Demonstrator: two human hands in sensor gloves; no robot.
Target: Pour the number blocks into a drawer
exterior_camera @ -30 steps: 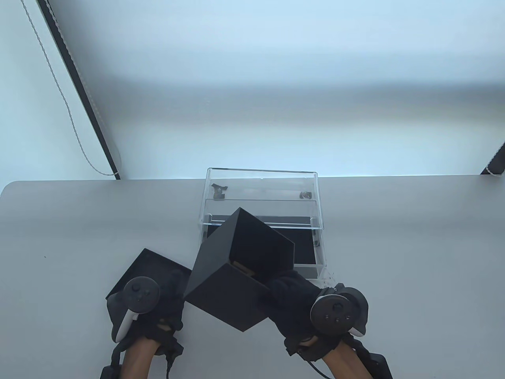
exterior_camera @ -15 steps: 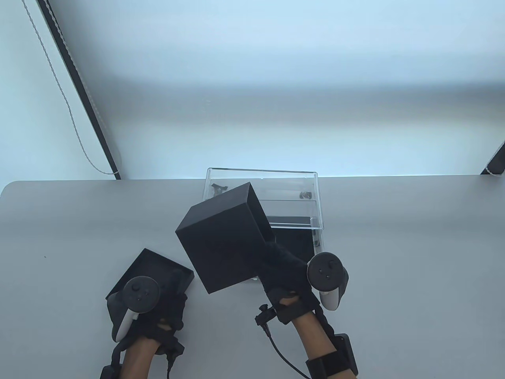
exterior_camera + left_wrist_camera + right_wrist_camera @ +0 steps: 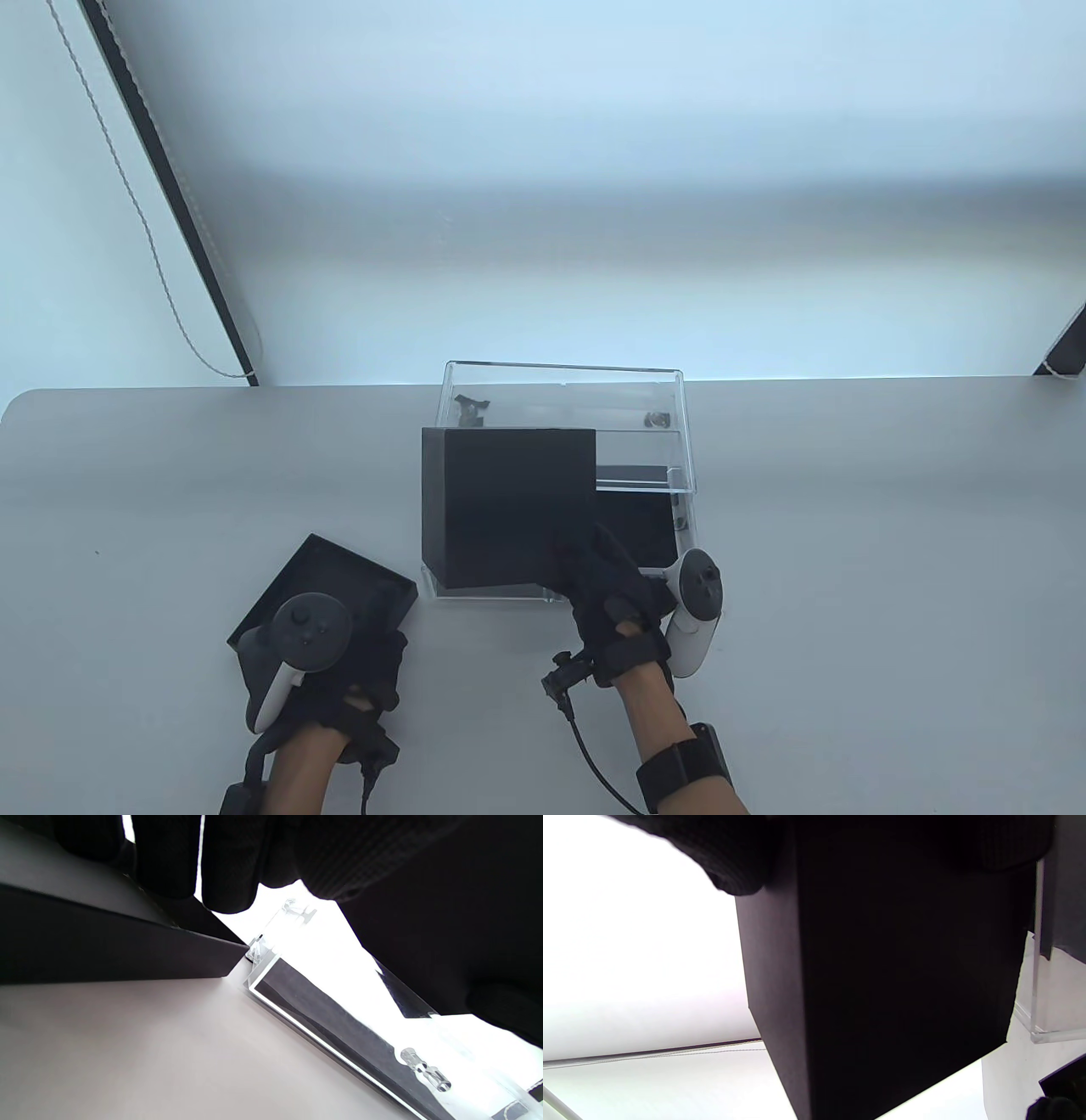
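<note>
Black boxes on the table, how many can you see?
2: the black box gripped by the right hand over the clear drawer, and the black lid under the left hand.

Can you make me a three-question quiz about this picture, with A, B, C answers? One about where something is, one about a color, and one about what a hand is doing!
1. Where is the box?
A. Over the pulled-out clear drawer
B. On the floor
C. At the table's far left edge

2. What color is the box?
A. Red
B. Black
C. Yellow

3. What is the right hand doing?
A. Lying flat on the table
B. Pointing at the wall
C. Gripping the box

Answers:
1 A, the table view shows the box covering the left part of the drawer.
2 B, it looks black in the table and right wrist views.
3 C, its gloved fingers wrap the box's near right corner, while the left hand rests on the lid.
</note>
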